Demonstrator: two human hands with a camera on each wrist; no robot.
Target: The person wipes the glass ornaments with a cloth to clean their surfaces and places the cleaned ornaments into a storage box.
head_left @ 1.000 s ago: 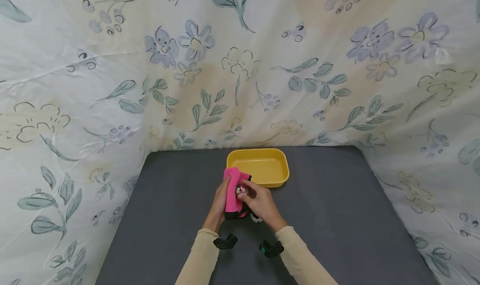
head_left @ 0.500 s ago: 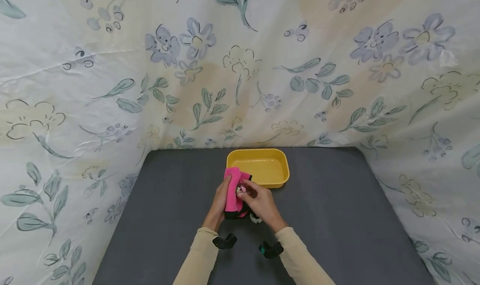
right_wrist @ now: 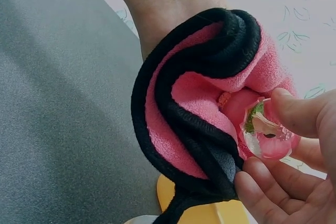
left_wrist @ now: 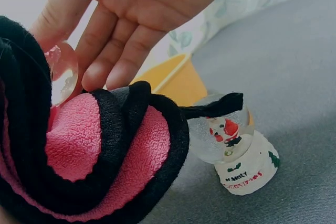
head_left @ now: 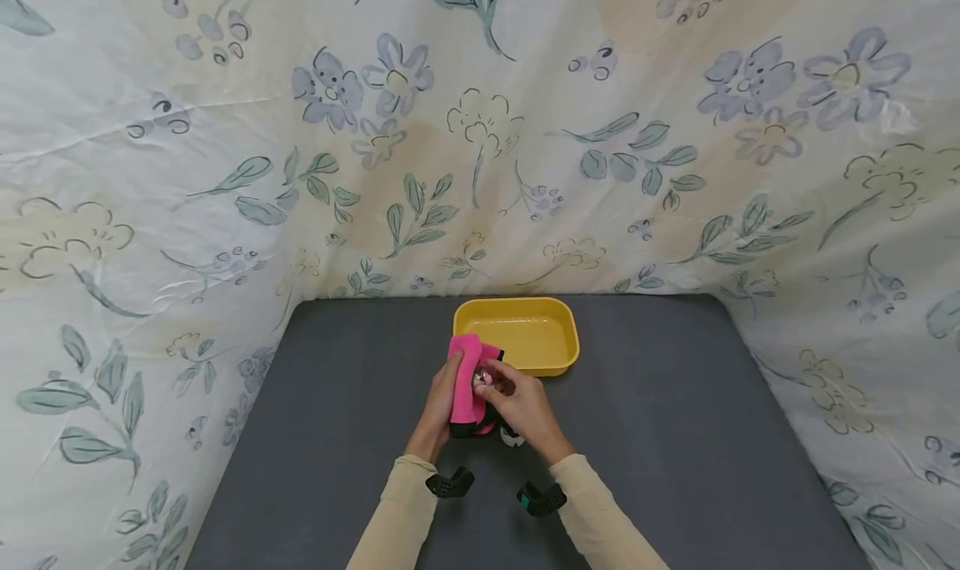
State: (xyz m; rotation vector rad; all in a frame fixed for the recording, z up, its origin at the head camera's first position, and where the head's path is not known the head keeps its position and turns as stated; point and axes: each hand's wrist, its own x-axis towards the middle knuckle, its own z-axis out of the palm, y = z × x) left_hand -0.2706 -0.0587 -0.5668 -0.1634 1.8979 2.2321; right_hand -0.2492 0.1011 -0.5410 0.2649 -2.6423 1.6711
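My left hand (head_left: pixel 438 403) holds a folded pink cloth (head_left: pixel 467 387) with black edging and a black loop. In the right wrist view, the cloth (right_wrist: pixel 202 103) curls around a small clear glass ball (right_wrist: pixel 266 132) with green and pink bits inside. The thumb and fingers of my right hand (head_left: pixel 528 407) pinch that ball against the cloth's inner side. Most left-hand fingers are hidden behind the cloth. A snow globe (left_wrist: pixel 223 129) with a Santa figure and a white lettered base stands on the table just beyond the cloth; in the head view it is mostly covered.
A yellow tray (head_left: pixel 551 370) sits at the back of the dark grey table (head_left: pixel 675 437), right behind the hands. Floral fabric (head_left: pixel 480 137) hangs along the back and both sides of the table.
Both hands, the cloth and the glass ball stay in nearly the same place. The head view shifts only slightly.
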